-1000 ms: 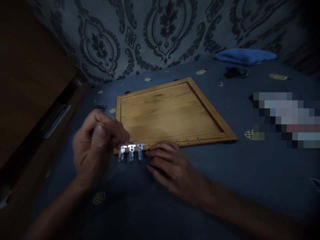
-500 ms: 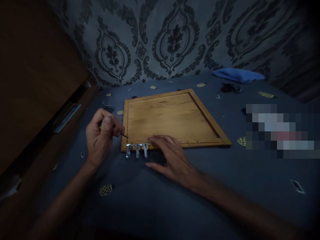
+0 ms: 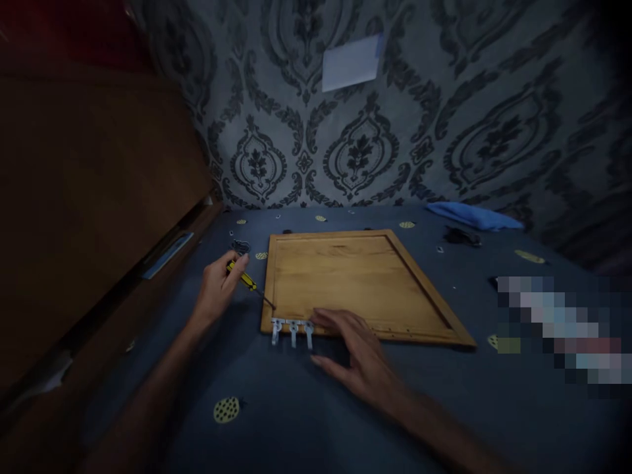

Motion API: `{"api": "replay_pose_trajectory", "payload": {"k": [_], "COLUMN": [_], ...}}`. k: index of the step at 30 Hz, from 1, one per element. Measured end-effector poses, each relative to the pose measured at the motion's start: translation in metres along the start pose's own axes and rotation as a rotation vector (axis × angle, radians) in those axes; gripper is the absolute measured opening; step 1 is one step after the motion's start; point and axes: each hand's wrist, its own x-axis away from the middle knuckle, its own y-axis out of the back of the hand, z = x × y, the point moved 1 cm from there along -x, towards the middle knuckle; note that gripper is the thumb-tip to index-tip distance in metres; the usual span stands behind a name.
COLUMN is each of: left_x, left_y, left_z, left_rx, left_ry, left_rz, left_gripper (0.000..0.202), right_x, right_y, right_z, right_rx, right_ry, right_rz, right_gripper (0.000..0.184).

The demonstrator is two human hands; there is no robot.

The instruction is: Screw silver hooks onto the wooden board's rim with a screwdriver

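A wooden panel (image 3: 340,276) with a raised frame lies flat on the blue patterned cloth. Three metal hinges (image 3: 293,332) sit in a row at its near left edge, their arms jutting out over the edge. My left hand (image 3: 220,283) is closed around a screwdriver (image 3: 247,280) with a yellow and black handle; its shaft slants down and its tip is over the panel's left part, behind the hinges. My right hand (image 3: 358,349) rests at the near edge beside the rightmost hinge, fingers on the panel and thumb apart below the edge.
The blue cloth (image 3: 172,421) spreads around the panel. A wooden cabinet (image 3: 99,164) borders the left side, and a patterned wall (image 3: 306,131) stands behind. At the back right lie a blue fabric (image 3: 474,216) and a dark bundle (image 3: 461,236). A blurred object lies at right.
The view has tilted up, so everything sits lower and a white rectangle shows on the wall. My left hand has turned, bringing the screwdriver's yellow handle into sight. My right hand keeps its place.
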Motion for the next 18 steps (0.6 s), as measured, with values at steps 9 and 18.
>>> {"api": "replay_pose_trajectory", "payload": {"k": [9,18], "left_x": [0.011,0.032], "left_y": [-0.022,-0.044], "left_z": [0.039,0.035], "left_rx": [0.054,-0.164], "left_ry": [0.131,-0.074], "left_rz": [0.172,0.279], "left_gripper": [0.029,0.023], "right_x": [0.001,-0.002], "right_y": [-0.001,-0.001], "right_z": [-0.005,-0.01], "right_rx": [0.017,0.002], "right_ry": [-0.007,-0.002], "right_rz": [-0.032,-0.003], "right_gripper": [0.043,0.04]}}
